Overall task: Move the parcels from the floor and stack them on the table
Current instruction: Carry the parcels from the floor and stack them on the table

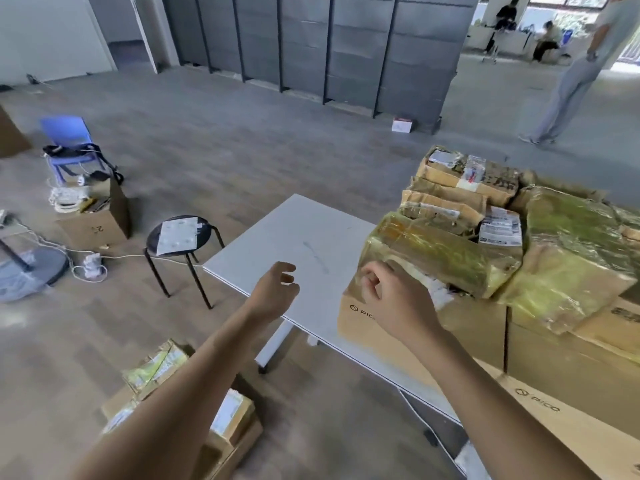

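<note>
A white table (304,244) stands in the middle, its right half covered with stacked parcels. A tape-wrapped brown parcel (440,254) lies on top of a cardboard box (460,327) printed with a logo. A bigger taped parcel (575,251) and several flat ones (460,188) sit behind it. My right hand (391,296) hovers at the near left corner of the taped parcel, fingers curled and holding nothing. My left hand (277,289) floats over the table's front edge, fingers loosely apart and empty. More parcels (228,417) lie on the floor at lower left, partly hidden by my left arm.
A black stool (183,244) with a white sheet stands left of the table. Farther left are an open cardboard box (97,220), a blue chair (69,140), cables and a round stand base (38,268). A person (581,74) stands at the back right before grey shelving.
</note>
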`<state>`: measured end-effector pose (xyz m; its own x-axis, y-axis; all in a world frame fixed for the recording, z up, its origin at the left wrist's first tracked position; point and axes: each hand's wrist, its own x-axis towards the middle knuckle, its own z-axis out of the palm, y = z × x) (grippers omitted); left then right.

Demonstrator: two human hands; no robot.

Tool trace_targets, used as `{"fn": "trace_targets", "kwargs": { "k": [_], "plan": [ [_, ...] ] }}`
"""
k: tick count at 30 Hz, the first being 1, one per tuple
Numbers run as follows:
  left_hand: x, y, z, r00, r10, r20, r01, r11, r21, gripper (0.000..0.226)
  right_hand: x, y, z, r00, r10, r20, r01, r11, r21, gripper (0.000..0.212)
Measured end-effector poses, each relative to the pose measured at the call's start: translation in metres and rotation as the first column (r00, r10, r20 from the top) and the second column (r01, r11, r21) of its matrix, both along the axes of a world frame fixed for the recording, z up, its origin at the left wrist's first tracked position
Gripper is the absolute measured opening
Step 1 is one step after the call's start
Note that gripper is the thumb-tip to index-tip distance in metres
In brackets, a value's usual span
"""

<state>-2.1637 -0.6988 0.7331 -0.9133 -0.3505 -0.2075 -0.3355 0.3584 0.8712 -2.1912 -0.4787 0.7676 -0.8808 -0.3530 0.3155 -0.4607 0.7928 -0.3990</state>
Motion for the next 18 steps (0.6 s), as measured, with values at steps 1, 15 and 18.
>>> {"fn": "trace_targets", "kwargs": {
  "k": [1,15,18],
  "plan": [
    [0.008,-0.014,-0.002,1.000,0.003,-0.008,-0.003,1.000,0.002,0.038,0.005,-0.017,-0.006,0.999,0.021,0.028,-0.021,1.000,0.000,0.017],
    [0.173,-0.326,-0.081,0.973,0.200,0.115,-0.211,0.972,0.102,0.023,0.128,-0.317,-0.118,0.864,0.166,0.476,-0.182,0.983,-0.013,0.020],
    [0.198,-0.370,-0.105,0.947,0.240,0.215,-0.270,0.954,0.127,0.025,0.147,-0.353,-0.135,0.803,0.162,0.573,-0.181,0.983,-0.023,0.017]
  ]
}}
